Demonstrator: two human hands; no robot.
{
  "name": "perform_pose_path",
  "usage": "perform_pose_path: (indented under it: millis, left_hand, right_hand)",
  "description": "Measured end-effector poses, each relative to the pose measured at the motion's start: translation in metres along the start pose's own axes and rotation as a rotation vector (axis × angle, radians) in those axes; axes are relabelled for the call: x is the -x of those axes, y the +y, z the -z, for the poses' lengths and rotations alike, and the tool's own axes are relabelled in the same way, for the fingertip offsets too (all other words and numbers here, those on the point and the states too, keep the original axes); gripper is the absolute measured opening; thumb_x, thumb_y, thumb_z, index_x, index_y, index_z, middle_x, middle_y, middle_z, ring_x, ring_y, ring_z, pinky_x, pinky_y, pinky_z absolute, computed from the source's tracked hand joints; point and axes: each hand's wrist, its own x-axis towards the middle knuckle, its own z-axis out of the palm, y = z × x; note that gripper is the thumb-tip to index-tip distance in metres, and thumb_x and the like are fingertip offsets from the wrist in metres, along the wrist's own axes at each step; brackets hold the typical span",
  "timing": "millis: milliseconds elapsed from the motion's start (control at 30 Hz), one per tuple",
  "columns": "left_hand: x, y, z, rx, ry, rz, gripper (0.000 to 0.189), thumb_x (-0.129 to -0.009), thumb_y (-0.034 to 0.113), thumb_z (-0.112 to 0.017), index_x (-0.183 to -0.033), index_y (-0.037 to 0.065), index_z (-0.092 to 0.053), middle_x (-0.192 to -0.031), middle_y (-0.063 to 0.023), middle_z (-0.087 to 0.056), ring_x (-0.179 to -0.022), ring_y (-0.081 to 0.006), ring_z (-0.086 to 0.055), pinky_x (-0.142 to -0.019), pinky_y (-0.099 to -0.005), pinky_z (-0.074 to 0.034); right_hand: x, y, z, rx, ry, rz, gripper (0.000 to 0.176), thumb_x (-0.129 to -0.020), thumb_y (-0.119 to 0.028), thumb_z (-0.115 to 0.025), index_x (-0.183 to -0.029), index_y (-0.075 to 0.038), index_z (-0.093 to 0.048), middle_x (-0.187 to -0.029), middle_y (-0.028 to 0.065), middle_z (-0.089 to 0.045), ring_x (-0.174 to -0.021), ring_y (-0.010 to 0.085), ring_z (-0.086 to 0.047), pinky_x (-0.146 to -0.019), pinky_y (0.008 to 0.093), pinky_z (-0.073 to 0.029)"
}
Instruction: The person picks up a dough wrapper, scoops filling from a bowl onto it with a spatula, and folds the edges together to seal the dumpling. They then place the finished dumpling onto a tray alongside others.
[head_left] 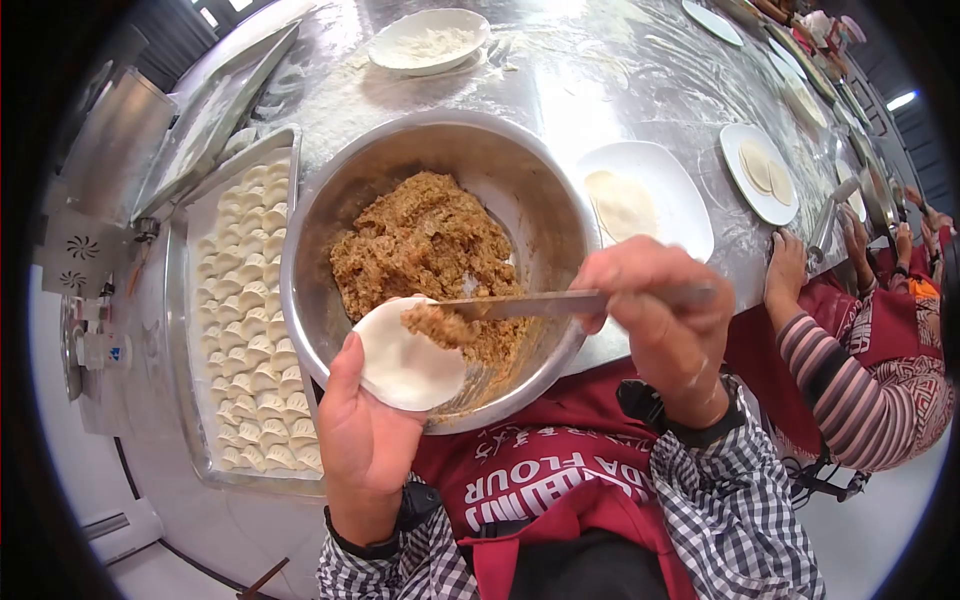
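Note:
On my left hand (370, 440) lies a round dumpling wrapper (405, 370), held at its edge by the thumb. My right hand (670, 320) grips a flat metal spatula (560, 304) by its handle. The spatula's tip reaches over the wrapper with a lump of brown filling (438, 325), which touches the wrapper's upper part. Both hands are above the near side of a large steel bowl (545, 180). More minced filling (425, 235) is heaped inside the bowl. Whether the lump still sticks to the blade cannot be made out.
Left of the bowl, a metal tray (180, 330) holds rows of folded dumplings (250, 330). To the right stand a white plate (690, 215) with wrappers (622, 205) and another plate (735, 150). A flour bowl (430, 42) sits behind. Other people's hands (785, 265) rest at the right.

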Motion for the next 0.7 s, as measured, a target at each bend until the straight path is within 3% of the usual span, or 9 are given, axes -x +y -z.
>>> perform_pose_path:
  millis: [67, 100, 167, 300, 467, 533, 700]
  left_hand:
    - [-0.003, -0.003, -0.008, -0.003, 0.011, 0.035, 0.041, -0.094, 0.027, -0.037, -0.124, -0.001, -0.040, -0.124, -0.0161, -0.047, -0.115, -0.0282, -0.046, -0.101, -0.0463, -0.031]
    - [-0.004, -0.004, -0.011, -0.006, 0.023, 0.072, 0.043, -0.094, 0.029, -0.036, -0.125, -0.001, -0.039, -0.125, -0.0163, -0.047, -0.116, -0.0285, -0.045, -0.102, -0.0463, -0.030]
    - [-0.004, -0.003, -0.009, 0.074, -0.012, 0.110, 0.046, -0.094, 0.031, -0.033, -0.127, -0.001, -0.037, -0.128, -0.0172, -0.044, -0.119, -0.0293, -0.042, -0.102, -0.0461, -0.028]
    - [-0.007, -0.006, -0.013, 0.038, 0.081, 0.097, 0.046, -0.095, 0.030, -0.033, -0.128, -0.001, -0.036, -0.130, -0.0178, -0.041, -0.118, -0.0313, -0.041, -0.101, -0.0479, -0.029]
    - [-0.008, -0.007, -0.010, -0.008, 0.037, 0.082, 0.045, -0.095, 0.030, -0.033, -0.127, -0.001, -0.036, -0.129, -0.0178, -0.042, -0.116, -0.0332, -0.042, -0.099, -0.0501, -0.031]
    - [-0.010, -0.009, -0.007, -0.033, -0.010, 0.052, 0.044, -0.095, 0.029, -0.033, -0.125, -0.002, -0.036, -0.125, -0.0172, -0.045, -0.115, -0.0297, -0.044, -0.099, -0.0470, -0.035]
    - [-0.013, -0.015, -0.005, -0.085, 0.033, 0.033, 0.043, -0.095, 0.029, -0.033, -0.124, -0.002, -0.038, -0.125, -0.0173, -0.045, -0.115, -0.0290, -0.045, -0.098, -0.0459, -0.036]
  right_hand:
    - [0.000, -0.002, -0.001, 0.198, -0.177, 0.232, 0.011, -0.076, 0.000, -0.062, -0.088, 0.002, -0.062, -0.086, 0.0135, -0.062, -0.072, 0.0208, -0.060, -0.064, 0.0279, -0.049]
    - [-0.001, 0.001, -0.002, 0.198, -0.177, 0.232, 0.011, -0.076, 0.000, -0.062, -0.088, 0.002, -0.062, -0.086, 0.0135, -0.062, -0.072, 0.0208, -0.060, -0.064, 0.0279, -0.049]
    - [-0.003, 0.008, -0.005, 0.408, -0.351, 0.542, 0.007, -0.077, -0.003, -0.062, -0.082, 0.001, -0.063, -0.082, 0.0164, -0.062, -0.071, 0.0226, -0.060, -0.060, 0.0283, -0.050]
    - [0.003, 0.008, -0.004, 0.514, -0.511, 0.582, 0.015, -0.066, -0.003, -0.064, -0.081, 0.000, -0.062, -0.087, 0.0126, -0.061, -0.074, 0.0254, -0.060, -0.062, 0.0309, -0.051]
    - [0.011, 0.011, 0.001, 0.499, -0.549, 0.602, 0.014, -0.067, -0.006, -0.064, -0.080, 0.001, -0.061, -0.088, 0.0122, -0.060, -0.076, 0.0262, -0.061, -0.063, 0.0320, -0.052]
    - [0.011, 0.008, 0.002, 0.501, -0.557, 0.571, 0.009, -0.071, -0.003, -0.065, -0.079, 0.000, -0.065, -0.086, 0.0144, -0.064, -0.074, 0.0260, -0.062, -0.062, 0.0320, -0.052]
    - [0.013, 0.006, 0.005, 0.315, -0.356, 0.484, 0.009, -0.074, -0.001, -0.064, -0.082, 0.001, -0.064, -0.085, 0.0162, -0.064, -0.072, 0.0258, -0.062, -0.060, 0.0308, -0.051]
